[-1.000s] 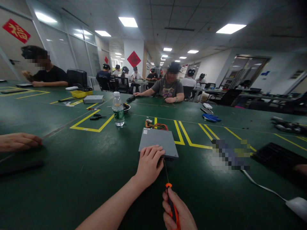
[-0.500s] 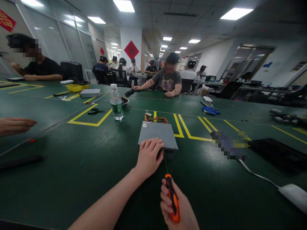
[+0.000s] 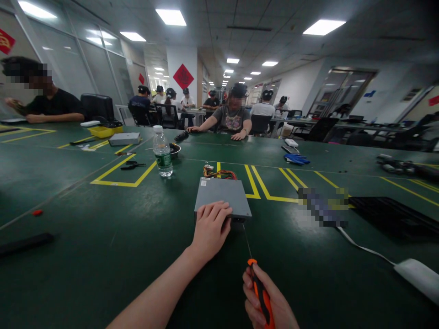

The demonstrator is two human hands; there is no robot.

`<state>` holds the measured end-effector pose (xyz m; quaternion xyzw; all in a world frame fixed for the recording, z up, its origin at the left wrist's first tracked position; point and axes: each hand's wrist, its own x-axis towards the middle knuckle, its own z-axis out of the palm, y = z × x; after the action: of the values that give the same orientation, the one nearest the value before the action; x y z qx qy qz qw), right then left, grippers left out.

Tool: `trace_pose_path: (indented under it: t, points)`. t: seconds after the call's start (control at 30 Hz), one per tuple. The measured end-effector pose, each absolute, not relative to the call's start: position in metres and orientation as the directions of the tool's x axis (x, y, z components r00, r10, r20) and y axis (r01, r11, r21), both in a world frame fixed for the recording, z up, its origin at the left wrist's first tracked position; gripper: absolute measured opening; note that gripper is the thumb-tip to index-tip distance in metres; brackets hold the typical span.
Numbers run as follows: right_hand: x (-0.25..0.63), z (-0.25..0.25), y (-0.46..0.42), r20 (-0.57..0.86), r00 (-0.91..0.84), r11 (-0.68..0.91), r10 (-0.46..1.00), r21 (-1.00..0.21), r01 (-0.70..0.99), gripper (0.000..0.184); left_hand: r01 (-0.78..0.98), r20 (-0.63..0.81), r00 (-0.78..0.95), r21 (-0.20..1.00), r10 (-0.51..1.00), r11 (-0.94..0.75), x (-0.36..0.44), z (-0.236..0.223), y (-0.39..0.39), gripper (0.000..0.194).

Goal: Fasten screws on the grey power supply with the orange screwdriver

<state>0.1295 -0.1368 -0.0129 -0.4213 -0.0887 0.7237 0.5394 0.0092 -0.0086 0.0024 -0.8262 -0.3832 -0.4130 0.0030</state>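
A grey metal computer power supply (image 3: 224, 194) lies on the green table with its bundle of coloured wires (image 3: 221, 173) at the far side. My left hand (image 3: 213, 226) holds it by the near edge, fingers over the top and thumb down the front face. In my right hand (image 3: 262, 297) is an orange and black screwdriver (image 3: 261, 292), gripped by its handle. Its thin shaft points up toward the front face of the power supply, near the right part. Whether the tip touches the casing I cannot tell.
A water bottle (image 3: 162, 153) stands left of the wires, beside a small bowl (image 3: 174, 150). Rightward lie blue gloves (image 3: 297, 159), a black panel (image 3: 391, 214) and a white cable (image 3: 363, 247). A black bar (image 3: 25, 244) is at left. A person (image 3: 233, 114) sits opposite.
My right hand with the screwdriver has moved right and slightly toward me; the shaft now points further right along the front face. Another person's hand at the left has left view.
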Motion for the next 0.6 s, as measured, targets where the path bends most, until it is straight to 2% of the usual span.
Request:
trace_pose_path:
  t: [0.27,0.6]
  points:
    - [0.1261,-0.0032,-0.1332,-0.517,0.108,-0.272,0.849,-0.603,-0.75,0.036,0.648,0.686,0.36,0.304,0.632,-0.698,0.0088,0.0023,-0.0092,0.02]
    - [0.1299,-0.0075,-0.1319,-0.569,0.097,-0.299,0.817,-0.56,-0.773,0.046,0.65,0.694,0.357,0.295,0.625,-0.7,0.0099,0.0002,-0.0083,0.019]
